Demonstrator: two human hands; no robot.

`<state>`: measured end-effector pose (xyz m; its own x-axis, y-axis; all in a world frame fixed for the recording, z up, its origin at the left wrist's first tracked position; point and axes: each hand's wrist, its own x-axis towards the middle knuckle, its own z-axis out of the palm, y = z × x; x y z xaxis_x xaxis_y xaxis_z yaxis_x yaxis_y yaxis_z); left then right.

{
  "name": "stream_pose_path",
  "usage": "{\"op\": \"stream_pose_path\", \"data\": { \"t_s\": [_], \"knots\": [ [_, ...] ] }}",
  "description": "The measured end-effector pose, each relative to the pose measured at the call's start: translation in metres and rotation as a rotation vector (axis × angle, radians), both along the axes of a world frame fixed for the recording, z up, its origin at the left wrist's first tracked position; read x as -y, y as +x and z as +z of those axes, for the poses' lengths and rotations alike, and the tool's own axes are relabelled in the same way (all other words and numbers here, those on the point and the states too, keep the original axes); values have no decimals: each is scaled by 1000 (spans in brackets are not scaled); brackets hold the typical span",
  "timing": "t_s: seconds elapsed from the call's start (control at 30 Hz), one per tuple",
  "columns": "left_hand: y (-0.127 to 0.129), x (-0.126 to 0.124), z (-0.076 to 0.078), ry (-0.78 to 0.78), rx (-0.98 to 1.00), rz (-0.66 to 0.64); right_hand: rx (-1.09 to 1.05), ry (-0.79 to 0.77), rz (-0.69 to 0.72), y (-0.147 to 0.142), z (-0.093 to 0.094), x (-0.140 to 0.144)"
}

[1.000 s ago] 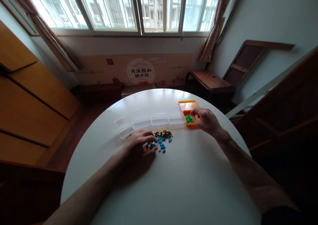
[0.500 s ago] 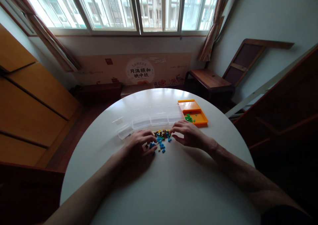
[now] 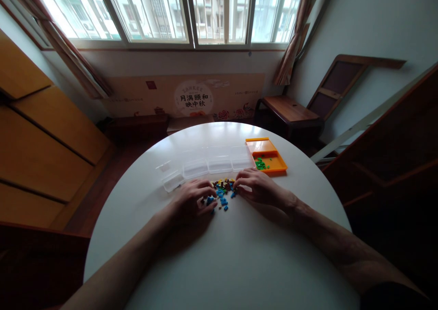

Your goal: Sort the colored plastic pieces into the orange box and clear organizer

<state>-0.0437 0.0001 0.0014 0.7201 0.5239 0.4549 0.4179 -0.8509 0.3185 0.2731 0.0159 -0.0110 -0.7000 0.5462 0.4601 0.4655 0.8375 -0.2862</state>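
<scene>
A loose pile of small building bricks [image 3: 224,192] in blue, brown, yellow and green lies on the white table between my two hands. My left hand [image 3: 194,197] rests at the pile's left side, its fingers curved and apart from the thumb. A few blue bricks [image 3: 210,200] lie within that curve. On the other side, my right hand [image 3: 256,186] has its fingertips at the pile's right edge, with a gap between thumb and fingers. Whether those fingertips touch a brick, I cannot tell. Nothing is visibly held by either hand.
Behind the hands stands a clear plastic box with several compartments [image 3: 195,169]. To its right, an orange tray [image 3: 281,164] contains green bricks [image 3: 260,164]. The round white table [image 3: 219,264] has its far edge near a wooden chair [image 3: 290,108] and a window.
My right hand has moved slightly down and in against the pile's right edge, its thumb closer to the fingers. My left hand has hardly moved; the view has shifted a little.
</scene>
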Motion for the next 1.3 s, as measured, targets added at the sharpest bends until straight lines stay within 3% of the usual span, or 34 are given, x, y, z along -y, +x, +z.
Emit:
{"op": "stream_pose_path", "data": {
  "t_s": [1.03, 1.13, 1.3],
  "knots": [
    [-2, 0, -1, -3, 16, 9, 7, -9, 3, -1, -4, -3],
    [-3, -1, 1, 0, 11, 21, -17, -6, -36, 3, 1, -4],
    [-8, -2, 1, 7, 8, 52, -114, 56, -219, 21, 14, -11]
  ]
}}
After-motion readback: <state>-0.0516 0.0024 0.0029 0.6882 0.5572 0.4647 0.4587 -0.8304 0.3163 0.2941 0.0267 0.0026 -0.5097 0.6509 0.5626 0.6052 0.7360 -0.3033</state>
